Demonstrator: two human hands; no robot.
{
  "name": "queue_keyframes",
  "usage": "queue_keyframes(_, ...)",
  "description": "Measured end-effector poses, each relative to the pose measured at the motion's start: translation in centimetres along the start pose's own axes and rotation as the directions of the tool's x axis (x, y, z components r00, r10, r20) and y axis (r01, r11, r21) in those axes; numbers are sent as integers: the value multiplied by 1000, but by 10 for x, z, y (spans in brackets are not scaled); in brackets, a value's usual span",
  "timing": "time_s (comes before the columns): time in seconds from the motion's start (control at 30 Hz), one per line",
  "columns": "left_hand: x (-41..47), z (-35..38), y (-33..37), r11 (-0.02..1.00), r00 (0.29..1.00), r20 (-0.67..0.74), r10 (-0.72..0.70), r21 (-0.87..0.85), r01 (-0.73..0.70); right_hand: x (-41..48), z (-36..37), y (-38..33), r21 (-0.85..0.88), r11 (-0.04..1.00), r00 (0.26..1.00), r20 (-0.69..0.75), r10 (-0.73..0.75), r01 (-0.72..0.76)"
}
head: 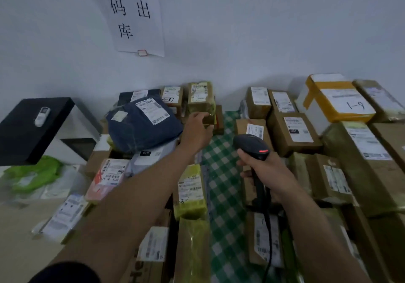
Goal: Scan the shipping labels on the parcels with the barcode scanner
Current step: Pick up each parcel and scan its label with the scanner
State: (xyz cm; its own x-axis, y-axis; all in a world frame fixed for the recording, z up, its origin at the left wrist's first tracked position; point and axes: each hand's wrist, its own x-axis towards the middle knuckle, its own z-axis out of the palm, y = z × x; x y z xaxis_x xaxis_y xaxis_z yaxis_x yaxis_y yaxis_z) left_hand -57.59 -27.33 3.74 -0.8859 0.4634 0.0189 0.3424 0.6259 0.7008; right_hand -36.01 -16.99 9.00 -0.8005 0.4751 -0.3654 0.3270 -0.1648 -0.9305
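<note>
My right hand (263, 168) grips a black barcode scanner (252, 144) by its handle; a red light glows on its head and its cable hangs down toward me. My left hand (197, 129) reaches far forward and touches the lower front of a small yellow-taped box (200, 97) marked "4-2" near the wall; whether the fingers grip it is unclear. Labelled parcels lie on both sides: a dark blue bag (142, 127) at left, brown cartons (293, 133) at right, and a yellow-green parcel (191, 192) under my left forearm.
A strip of green checked cloth (221, 173) runs down the middle between the parcel piles. A black box (28, 127) with a small white device stands far left, green plastic bags below it. A paper sign (133, 12) hangs on the white wall. A yellow-taped white box (337, 100) sits at back right.
</note>
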Motion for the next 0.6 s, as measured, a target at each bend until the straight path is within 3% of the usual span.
queue_keyframes(0.13, 77, 16, -14, 995, 993, 77, -92, -39, 96, 40, 9, 5, -8, 998, 997, -48, 55, -55)
queue_keyframes(0.33, 150, 40, -28, 960, 958, -121, -258, -142, 240, 84, 15, 21, -93, 985, 988, -79, 136, -143)
queue_keyframes(0.4, 162, 50, -40, 933, 938, -119, -326, -199, 299, 93, 15, 24, -113, 981, 986, -74, 147, -154)
queue_keyframes(0.53, 174, 65, -56, 796, 872, -86, -482, -458, 396, 105, 17, 29, -132, 976, 982, -96, 163, -175)
queue_keyframes(0.6, 176, 68, -59, 676, 844, -17, -537, -606, 418, 108, 17, 32, -147, 972, 980, -107, 171, -186)
